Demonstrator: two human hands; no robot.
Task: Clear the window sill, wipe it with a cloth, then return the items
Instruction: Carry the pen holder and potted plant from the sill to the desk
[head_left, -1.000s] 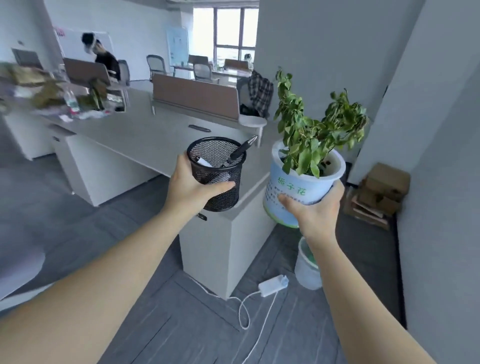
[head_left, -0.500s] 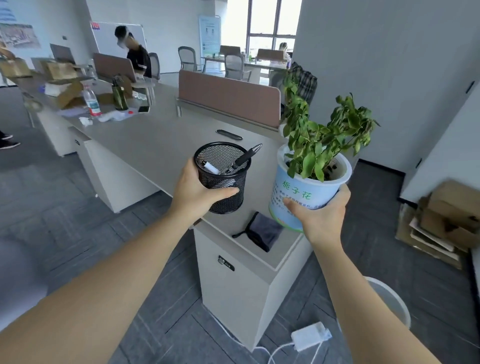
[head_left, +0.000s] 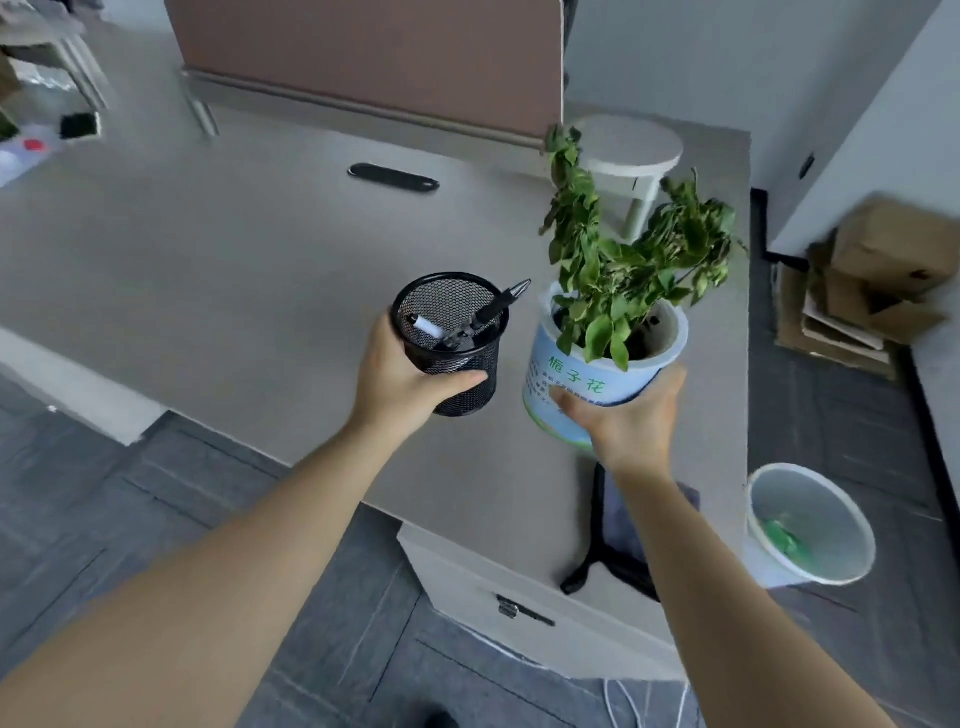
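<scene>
My left hand (head_left: 397, 382) grips a black mesh pen holder (head_left: 451, 340) with a black pen and a white marker inside. My right hand (head_left: 628, 421) holds a pale blue plant pot (head_left: 582, 382) with green lettering and a leafy green plant (head_left: 623, 270). Both are held above the grey desk top (head_left: 208, 270), side by side, near its right end. A dark grey cloth (head_left: 618, 525) lies on the desk close to the front right corner, partly hidden by my right forearm. No window sill is in view.
A brown partition (head_left: 374, 57) runs along the desk's back. A white round stool (head_left: 628, 156) stands behind the desk. A white bin (head_left: 810, 525) sits on the floor to the right, and flattened cardboard boxes (head_left: 872, 280) lie by the wall. White cables trail under the desk.
I have moved closer to the desk and my view has tilted down. The pen holder and the plant pot now hang over the desk top instead of in front of it.
</scene>
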